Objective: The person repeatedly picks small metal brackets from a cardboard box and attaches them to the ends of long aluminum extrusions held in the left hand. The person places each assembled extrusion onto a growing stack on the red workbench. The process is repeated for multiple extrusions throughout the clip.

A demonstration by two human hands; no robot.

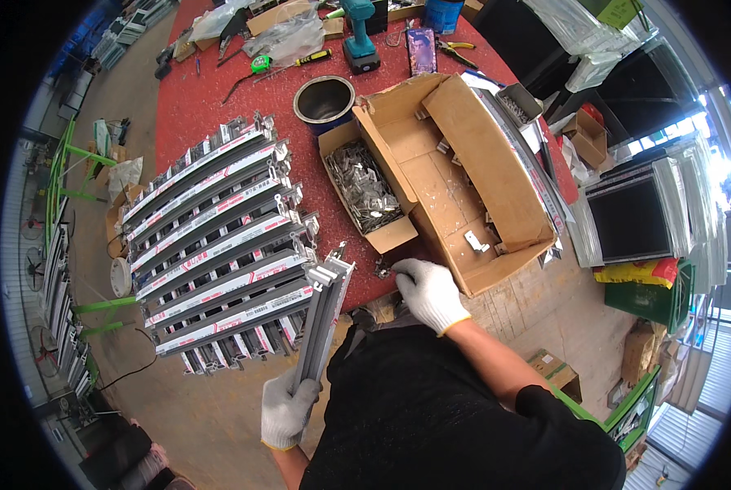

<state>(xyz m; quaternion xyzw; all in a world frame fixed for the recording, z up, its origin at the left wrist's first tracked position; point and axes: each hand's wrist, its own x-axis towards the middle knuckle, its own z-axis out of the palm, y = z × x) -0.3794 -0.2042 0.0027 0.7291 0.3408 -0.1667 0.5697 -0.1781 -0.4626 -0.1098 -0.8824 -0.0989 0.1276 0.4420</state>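
Note:
My left hand [286, 411], in a white knit glove, is closed round the lower end of a grey metal profile [323, 322]. The profile stands tilted at the table's front edge, with small silver fittings at its top end. My right hand [431, 296], gloved too, is at the table edge by the near corner of the large cardboard box [473, 282]. Its fingers are curled beside small metal pieces [382, 267]; whatever they grip is hidden. A smaller open carton [392, 234] full of small metal brackets [364, 186] is just beyond that hand.
Crossed layers of film-covered profiles [218, 237] are stacked on the left of the red table [218, 90]. Behind the cartons stand a metal pot [325, 100] and a cordless drill [359, 37]. Pliers [457, 53], a tape measure [261, 64] and a phone [421, 51] lie farther back.

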